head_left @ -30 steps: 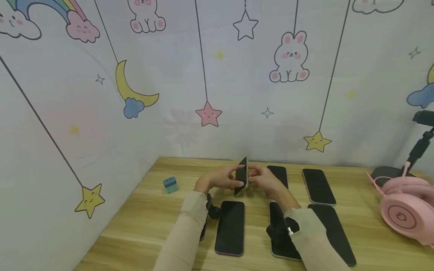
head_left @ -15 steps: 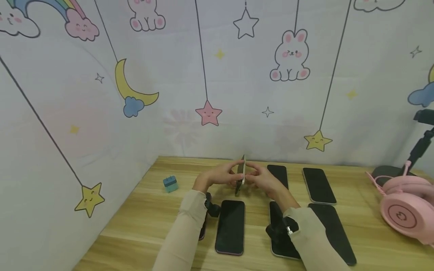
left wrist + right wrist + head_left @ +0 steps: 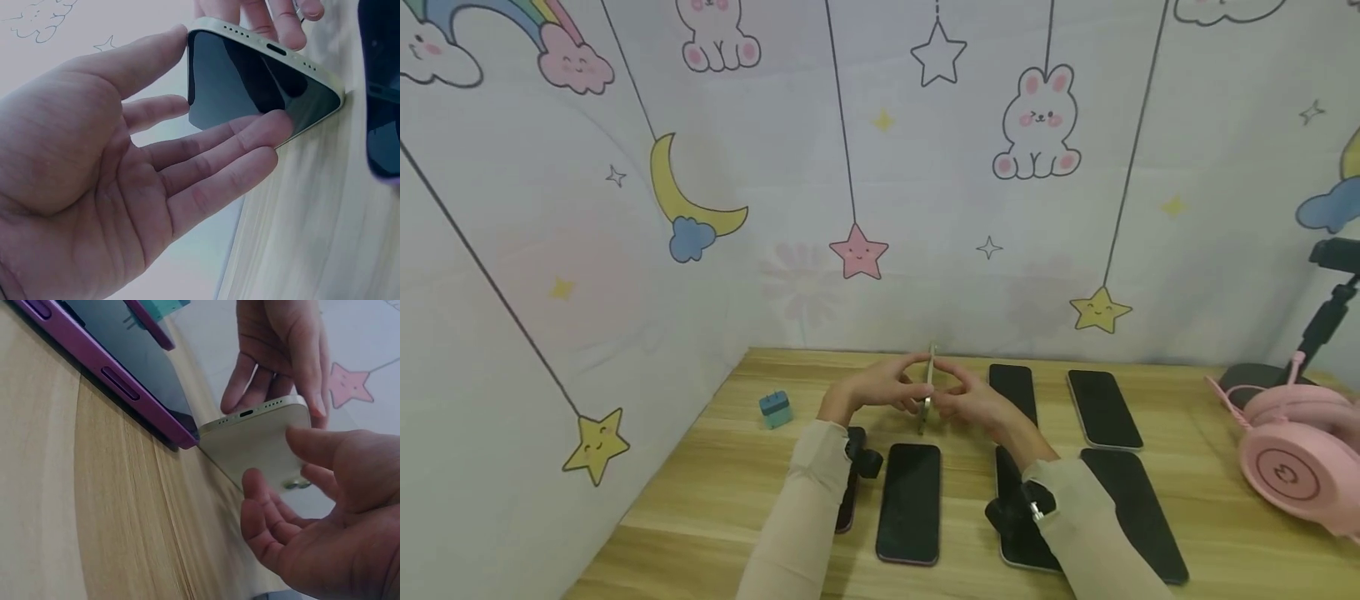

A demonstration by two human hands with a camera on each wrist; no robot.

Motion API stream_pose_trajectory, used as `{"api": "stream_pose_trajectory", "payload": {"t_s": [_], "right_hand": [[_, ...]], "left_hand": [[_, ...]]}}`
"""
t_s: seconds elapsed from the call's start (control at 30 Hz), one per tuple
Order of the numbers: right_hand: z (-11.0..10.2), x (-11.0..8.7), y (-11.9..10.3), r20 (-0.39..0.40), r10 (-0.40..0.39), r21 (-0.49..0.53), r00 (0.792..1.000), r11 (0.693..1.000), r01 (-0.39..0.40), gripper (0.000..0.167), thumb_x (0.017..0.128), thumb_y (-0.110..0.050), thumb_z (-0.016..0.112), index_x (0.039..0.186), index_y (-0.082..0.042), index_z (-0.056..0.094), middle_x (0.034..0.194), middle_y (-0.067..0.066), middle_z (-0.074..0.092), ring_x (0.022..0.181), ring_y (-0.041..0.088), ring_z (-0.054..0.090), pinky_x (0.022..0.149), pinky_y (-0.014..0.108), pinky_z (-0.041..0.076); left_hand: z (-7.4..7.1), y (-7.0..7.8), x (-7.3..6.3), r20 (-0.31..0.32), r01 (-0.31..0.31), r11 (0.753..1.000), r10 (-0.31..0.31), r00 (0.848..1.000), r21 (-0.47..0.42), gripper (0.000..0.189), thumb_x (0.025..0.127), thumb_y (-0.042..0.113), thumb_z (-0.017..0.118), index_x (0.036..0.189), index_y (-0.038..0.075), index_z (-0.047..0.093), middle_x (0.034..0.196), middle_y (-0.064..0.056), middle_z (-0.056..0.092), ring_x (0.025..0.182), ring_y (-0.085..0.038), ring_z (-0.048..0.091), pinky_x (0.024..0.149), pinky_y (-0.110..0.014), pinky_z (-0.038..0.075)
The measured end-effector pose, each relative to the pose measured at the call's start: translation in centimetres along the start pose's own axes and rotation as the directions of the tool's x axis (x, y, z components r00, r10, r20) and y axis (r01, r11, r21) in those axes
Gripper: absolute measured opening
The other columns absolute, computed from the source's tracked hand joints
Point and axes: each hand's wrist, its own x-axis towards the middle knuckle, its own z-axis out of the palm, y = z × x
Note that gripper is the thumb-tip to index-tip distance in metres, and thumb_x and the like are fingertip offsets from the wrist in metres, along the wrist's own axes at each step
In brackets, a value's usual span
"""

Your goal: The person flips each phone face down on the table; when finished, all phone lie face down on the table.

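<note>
A smartphone (image 3: pixel 929 382) with a pale frame stands on edge near the back of the wooden table, seen nearly edge-on from the head. Its dark screen (image 3: pixel 219 75) faces my left hand (image 3: pixel 874 388), whose thumb and index finger hold its edge while the other fingers spread before the glass. On the opposite side, my right hand (image 3: pixel 981 402) holds the phone with thumb and index finger at its pale back (image 3: pixel 250 447); the remaining fingers are bent near that back. The charging port (image 3: pixel 247 414) and two camera lenses (image 3: pixel 296 484) show in the right wrist view.
Several phones lie screen up: a purple-edged one (image 3: pixel 910 504) in front, others (image 3: pixel 1105 408) to the right. My forearms pass over some. A small blue block-like object (image 3: pixel 776 409) sits at left; pink headphones (image 3: pixel 1292 458) and a black stand (image 3: pixel 1326 321) are at right. A printed cloth (image 3: pixel 760 300) hangs behind.
The phone between my hands has turned from showing its screen obliquely to nearly edge-on, shifting slightly left. Both hands have moved slightly left with it.
</note>
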Motion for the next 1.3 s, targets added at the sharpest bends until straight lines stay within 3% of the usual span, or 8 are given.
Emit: {"api": "stream_pose_trajectory", "payload": {"t_s": [0.2,0.4,0.67,1.03,1.3], "right_hand": [[0.3,0.1,0.0,0.024,0.0,0.006,1.0,1.0,0.0,0.07,0.102,-0.017,0.059,0.161,-0.014,0.02,0.144,0.032,0.046,0.11,0.036,0.063,0.084,0.045,0.051],[0.5,0.1,0.1,0.029,0.027,0.02,0.999,0.999,-0.027,0.07,0.102,-0.015,0.059,0.16,-0.013,0.019,0.147,0.034,0.041,0.111,0.037,0.064,0.092,0.051,0.05],[0.5,-0.1,0.2,0.022,0.06,0.085,0.998,0.994,-0.062,0.07,0.102,-0.009,0.056,0.16,-0.009,0.016,0.149,0.035,0.037,0.116,0.039,0.062,0.094,0.046,0.051],[-0.2,-0.3,0.2,0.017,0.076,0.131,0.997,0.988,-0.077,0.073,0.1,-0.002,0.057,0.16,-0.006,0.015,0.147,0.036,0.037,0.122,0.041,0.057,0.095,0.044,0.051],[-0.3,-0.2,0.3,0.008,0.068,0.124,0.998,0.99,-0.069,0.074,0.1,-0.002,0.058,0.159,-0.005,0.015,0.145,0.035,0.04,0.114,0.035,0.062,0.092,0.041,0.052]], "left_hand": [[-0.4,-0.2,-0.2,0.0,-0.014,1.0,0.014,1.0,0.0,0.069,0.103,0.026,0.058,0.16,0.01,0.021,0.113,-0.017,0.069,0.098,-0.032,0.07,0.089,-0.043,0.054],[-1.0,-0.5,-0.7,-0.012,-0.005,1.0,0.004,1.0,-0.01,0.068,0.103,0.021,0.059,0.159,0.006,0.023,0.114,-0.019,0.068,0.097,-0.03,0.071,0.089,-0.041,0.054],[-1.7,-0.6,-1.1,-0.02,-0.008,1.0,0.008,1.0,0.015,0.067,0.1,0.015,0.062,0.155,-0.002,0.027,0.113,-0.019,0.07,0.096,-0.028,0.071,0.088,-0.041,0.055],[-1.8,-0.5,-0.9,-0.022,-0.012,0.999,0.012,1.0,0.031,0.067,0.099,0.013,0.062,0.154,-0.004,0.028,0.112,-0.019,0.07,0.096,-0.029,0.071,0.089,-0.04,0.054],[-1.7,-1.0,-0.9,-0.025,0.001,0.997,0.001,1.0,0.075,0.068,0.095,0.008,0.066,0.153,-0.004,0.033,0.117,-0.02,0.068,0.097,-0.029,0.071,0.087,-0.04,0.055]]}}
